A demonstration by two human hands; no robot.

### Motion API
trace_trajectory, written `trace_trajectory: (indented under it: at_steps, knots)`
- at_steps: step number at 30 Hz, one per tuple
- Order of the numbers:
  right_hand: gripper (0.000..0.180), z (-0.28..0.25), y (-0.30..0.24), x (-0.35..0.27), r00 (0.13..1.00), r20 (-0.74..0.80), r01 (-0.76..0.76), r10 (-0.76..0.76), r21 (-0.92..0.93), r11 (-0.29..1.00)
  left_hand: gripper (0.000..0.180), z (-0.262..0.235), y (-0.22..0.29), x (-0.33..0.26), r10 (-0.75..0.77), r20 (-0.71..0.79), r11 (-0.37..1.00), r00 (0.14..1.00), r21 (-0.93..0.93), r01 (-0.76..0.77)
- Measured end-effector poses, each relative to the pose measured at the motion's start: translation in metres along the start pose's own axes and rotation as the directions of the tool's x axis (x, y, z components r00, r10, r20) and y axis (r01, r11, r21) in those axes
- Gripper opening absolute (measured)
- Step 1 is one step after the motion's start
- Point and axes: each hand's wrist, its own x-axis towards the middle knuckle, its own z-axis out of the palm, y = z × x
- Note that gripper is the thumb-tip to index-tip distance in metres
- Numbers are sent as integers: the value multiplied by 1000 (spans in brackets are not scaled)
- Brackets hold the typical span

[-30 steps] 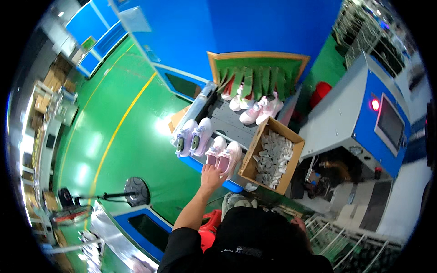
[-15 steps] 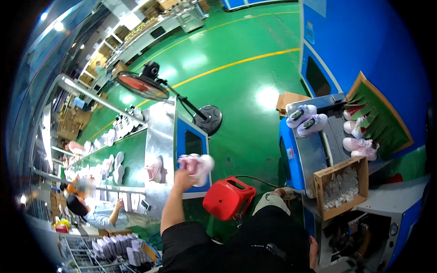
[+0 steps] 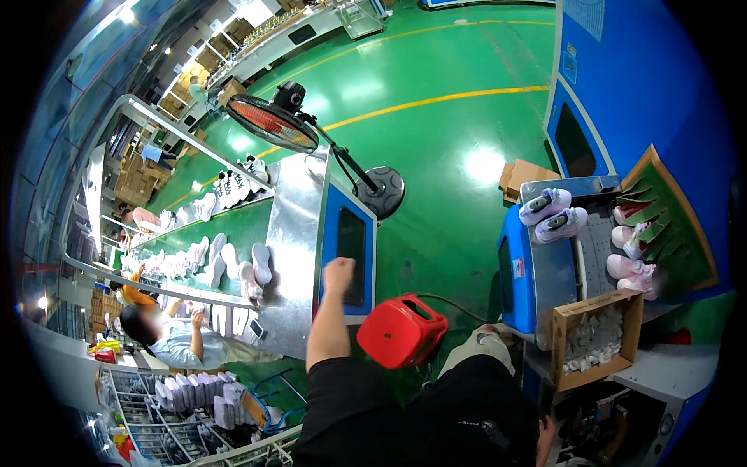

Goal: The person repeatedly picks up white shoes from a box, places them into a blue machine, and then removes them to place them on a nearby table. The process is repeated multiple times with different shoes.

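Observation:
My left hand [image 3: 339,275] is closed in a fist with nothing visible in it. It hovers beside the blue end panel of the metal-topped conveyor bench [image 3: 299,222], above the red plastic stool [image 3: 402,331]. To its left, a pinkish shoe [image 3: 249,282] and a pale shoe with its sole showing [image 3: 261,263] lie close together at the end of the green belt. My right hand [image 3: 546,440] hangs low at my side, near the open grey cabinet [image 3: 669,381]. Only part of it shows, and its fingers are not clear.
A pedestal fan [image 3: 272,123] stands beyond the bench. At right, a pair of pale shoes [image 3: 554,214] sits on a blue machine, near pink shoes [image 3: 630,272] and a cardboard box [image 3: 560,342] of white pieces. A co-worker [image 3: 183,338] works at left, by a shoe rack [image 3: 167,428].
The pink and white shoes held in my left hand are gone from it, and the hand has closed. Two shoes now lie together at the belt's end. The view has shifted.

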Motion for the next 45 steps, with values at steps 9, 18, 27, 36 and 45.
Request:
trace_trajectory:
  at_steps: [9,18,27,36,45]
  knots:
    - [52,84,-100,-86,978,122,210,-172,-630,748,31,101,42,-132,510,407,860,758,-214,-464]
    - [56,145,-87,-58,932,284,363,-225,-727,583,33,-25,-80,-208,100,431,990,897,44,-132]
    - [49,236,-142,-24,548,822,836,-155,-543,78,32,-49,-182,-183,-279,-2,933,960,-239,271]
    - [49,470,-328,-108,520,822,820,-233,-557,-136,80,-7,-324,-119,-586,-324,802,743,-364,473]
    - [30,766,-364,-208,40,999,946,-22,-45,-320,105,-4,-321,-70,-717,-7,693,697,-122,711]
